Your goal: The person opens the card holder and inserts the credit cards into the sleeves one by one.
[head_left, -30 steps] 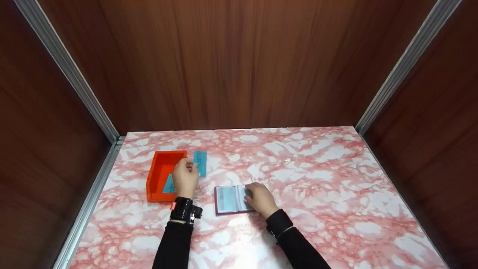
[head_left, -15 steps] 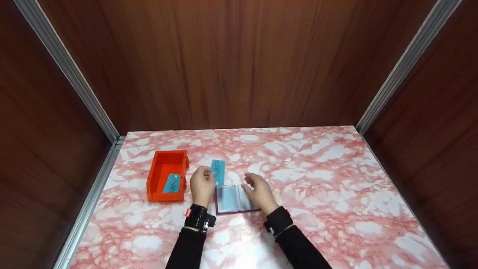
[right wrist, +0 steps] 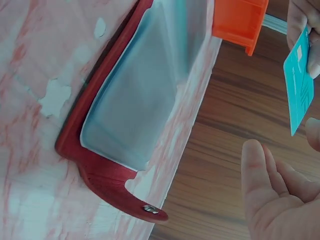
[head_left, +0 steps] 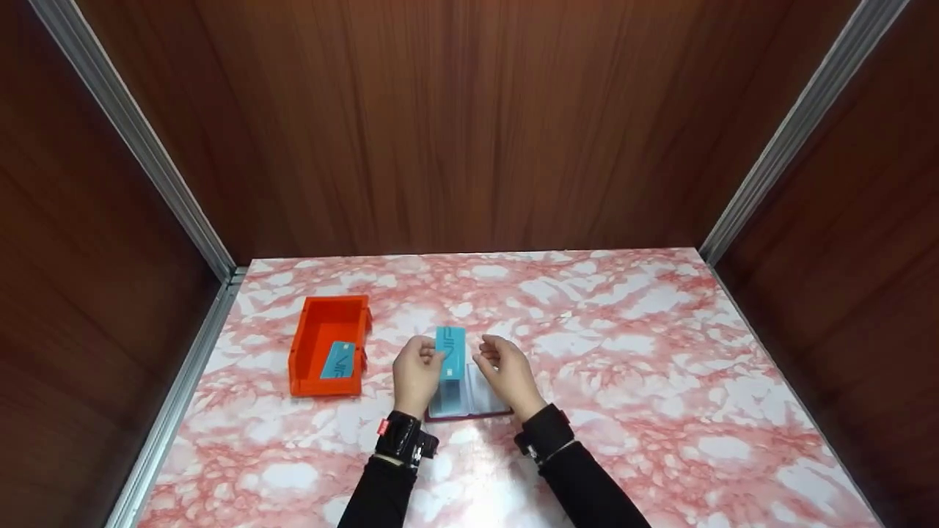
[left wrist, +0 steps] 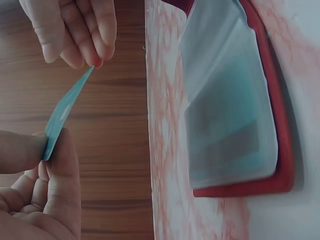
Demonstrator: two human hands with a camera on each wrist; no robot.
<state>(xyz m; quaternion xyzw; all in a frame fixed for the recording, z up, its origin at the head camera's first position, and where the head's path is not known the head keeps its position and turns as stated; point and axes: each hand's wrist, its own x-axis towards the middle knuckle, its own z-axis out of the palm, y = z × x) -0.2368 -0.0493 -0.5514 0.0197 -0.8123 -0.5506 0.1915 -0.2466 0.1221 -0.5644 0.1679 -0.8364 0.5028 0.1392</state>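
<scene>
My left hand pinches a teal card between thumb and index finger, by its near edge in the left wrist view. The card is held above an open card holder with a red cover and clear plastic sleeves. Something teal shows through the left sleeve. My right hand hovers over the holder's right page, fingers loosely bent. In the right wrist view its thumb and fingers stand apart with nothing gripped, just short of the card's free end.
An orange bin stands on the left of the pink marbled table. Another teal card leans inside it. Brown wood-grain panels enclose the table at the back and sides.
My left hand has carried the card rightward from beside the bin to above the holder. My right hand has lifted off the right page and risen slightly.
</scene>
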